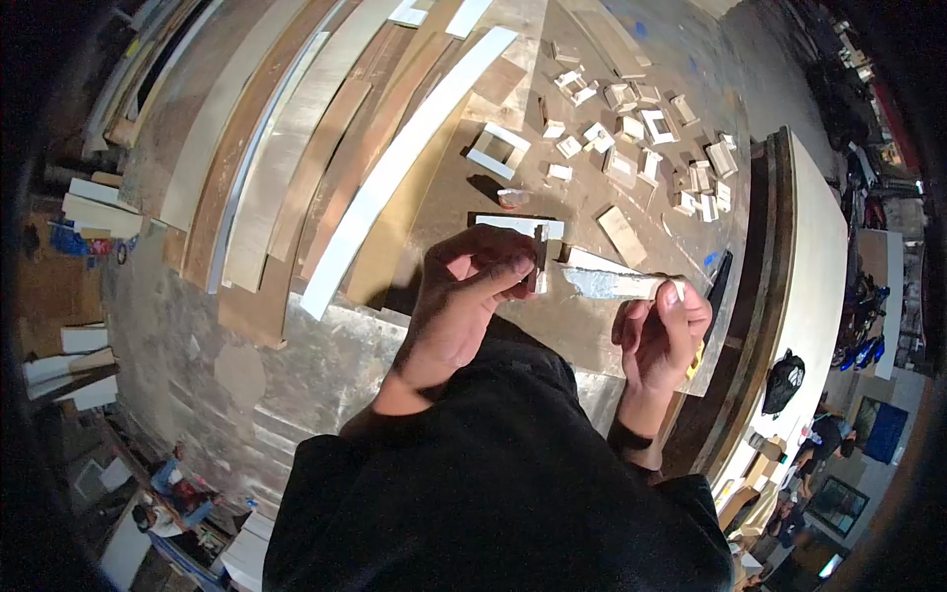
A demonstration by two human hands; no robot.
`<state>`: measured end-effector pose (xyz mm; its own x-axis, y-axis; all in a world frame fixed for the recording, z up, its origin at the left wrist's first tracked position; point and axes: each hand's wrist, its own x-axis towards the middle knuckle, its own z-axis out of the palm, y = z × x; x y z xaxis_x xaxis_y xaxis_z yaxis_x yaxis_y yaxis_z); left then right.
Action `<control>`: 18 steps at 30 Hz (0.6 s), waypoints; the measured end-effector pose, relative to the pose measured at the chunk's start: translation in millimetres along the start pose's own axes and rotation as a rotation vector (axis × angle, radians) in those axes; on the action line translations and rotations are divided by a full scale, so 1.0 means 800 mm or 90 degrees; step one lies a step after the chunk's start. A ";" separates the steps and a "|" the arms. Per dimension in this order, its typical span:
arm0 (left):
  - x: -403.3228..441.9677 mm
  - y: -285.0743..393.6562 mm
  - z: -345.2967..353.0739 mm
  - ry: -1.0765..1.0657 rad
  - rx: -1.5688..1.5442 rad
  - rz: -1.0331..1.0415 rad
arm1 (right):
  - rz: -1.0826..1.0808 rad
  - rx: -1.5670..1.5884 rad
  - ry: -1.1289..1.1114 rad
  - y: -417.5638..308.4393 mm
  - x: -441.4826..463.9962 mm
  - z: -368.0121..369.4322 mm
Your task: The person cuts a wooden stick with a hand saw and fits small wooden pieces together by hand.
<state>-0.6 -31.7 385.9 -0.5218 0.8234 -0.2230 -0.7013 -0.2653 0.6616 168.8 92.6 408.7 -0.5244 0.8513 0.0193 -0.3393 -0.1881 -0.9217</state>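
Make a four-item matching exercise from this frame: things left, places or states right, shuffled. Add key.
Things:
1. Left hand
2. Right hand
3. Long white strip
4. Square frame near that strip

Places or states:
A. Lies beside long boards
B. Holds a thin piece with a grey patch
C. Open in the middle, lying beyond the left hand
D. Grips a small wood piece

Pairs: 1-D, 2-B, 3-A, 4-C

Two grips (464, 296) (663, 331), two held pieces (542, 276) (612, 284) and over a dozen blocks (620, 235) show.
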 end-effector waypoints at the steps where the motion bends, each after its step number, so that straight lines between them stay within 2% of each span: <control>1: 0.000 -0.002 -0.002 0.001 0.000 -0.002 | 0.012 0.010 0.004 0.002 0.002 0.003; 11: -0.002 -0.006 -0.002 -0.071 -0.058 -0.016 | 0.080 0.069 -0.019 0.016 0.010 0.012; 18: -0.002 -0.004 0.002 -0.062 -0.103 -0.029 | 0.028 0.024 0.016 0.023 0.010 0.014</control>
<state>3.8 -31.3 385.4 -0.4445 0.8786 -0.1745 -0.7961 -0.2982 0.5265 149.7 90.5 396.6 -0.5201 0.8535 -0.0315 -0.3458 -0.2441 -0.9060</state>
